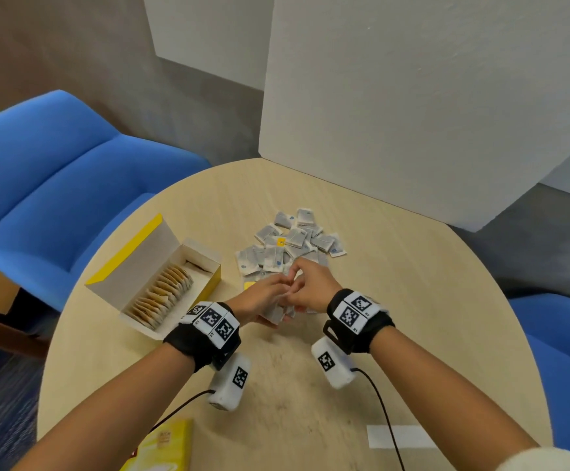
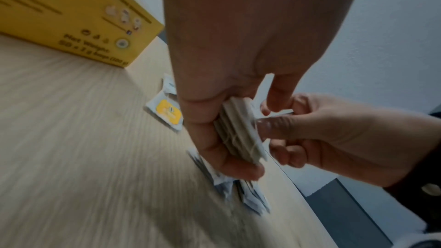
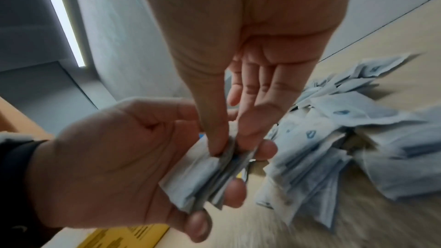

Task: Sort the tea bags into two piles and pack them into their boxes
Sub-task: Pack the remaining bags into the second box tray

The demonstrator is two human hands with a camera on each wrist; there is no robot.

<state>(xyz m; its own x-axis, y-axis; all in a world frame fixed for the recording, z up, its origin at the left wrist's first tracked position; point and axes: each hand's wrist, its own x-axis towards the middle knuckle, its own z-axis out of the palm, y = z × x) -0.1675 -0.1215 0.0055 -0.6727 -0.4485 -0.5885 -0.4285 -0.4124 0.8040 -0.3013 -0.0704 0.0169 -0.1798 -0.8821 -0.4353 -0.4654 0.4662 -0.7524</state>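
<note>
holding brown tea bags: open yellow box [image 1: 161, 277] | both hands gripping grey sachet stack [image 2: 241, 131]

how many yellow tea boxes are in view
2: an open yellow box lies left of the hands, partly filled with tea bags; a second yellow box sits at the table's near edge, cut off by the frame.

Looks like an office lounge or meeting corner here: a round, pale wood-look bench [image 1: 378, 266] pushed up against plain white partition panels [image 1: 412, 96], blue upholstered chairs [image 1: 56, 185] on either side, and grey walls running down to dark blue carpet [image 1: 1, 402] at lower left.
</note>
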